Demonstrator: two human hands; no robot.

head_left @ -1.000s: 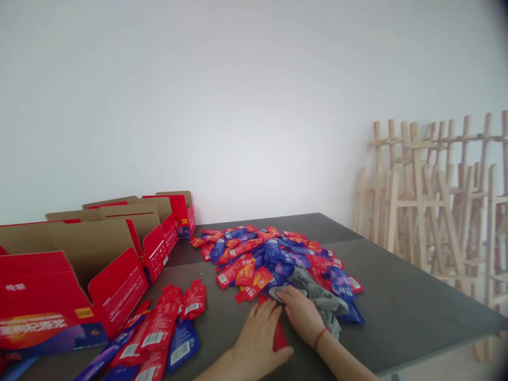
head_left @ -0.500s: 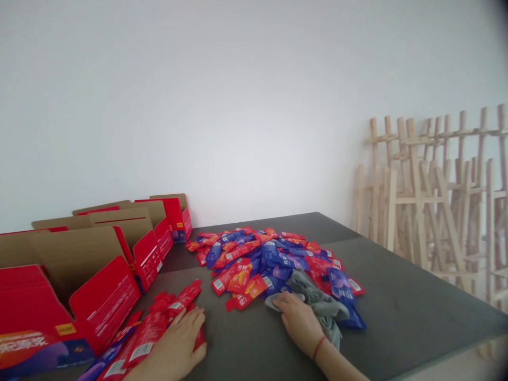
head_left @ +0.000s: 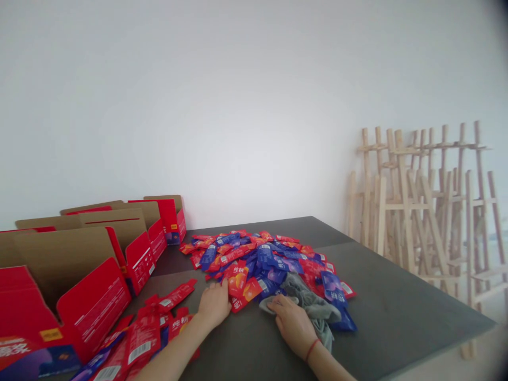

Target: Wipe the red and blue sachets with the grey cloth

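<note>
My left hand (head_left: 215,305) is at the near left edge of a pile of red and blue sachets. Its fingers are curled, the thumb against a red sachet (head_left: 237,278) with an orange picture; the fingertips are partly hidden. My right hand (head_left: 292,324), a red cord round its wrist, is closed over the left end of a crumpled grey cloth (head_left: 311,299). The cloth lies against the pile's near right side, beside blue sachets (head_left: 335,288). More red sachets (head_left: 143,334) lie in a smaller heap under and beside my left forearm.
Several open red cardboard boxes (head_left: 93,312) with brown insides stand in a row along the left of the dark table (head_left: 381,296). A pale wall rises behind it. Wooden easels (head_left: 402,211) lean together beyond the table's right edge.
My left hand has moved from the smaller heap rightward and away from me to the big pile. My right hand stays on the cloth. The view has shifted slightly.
</note>
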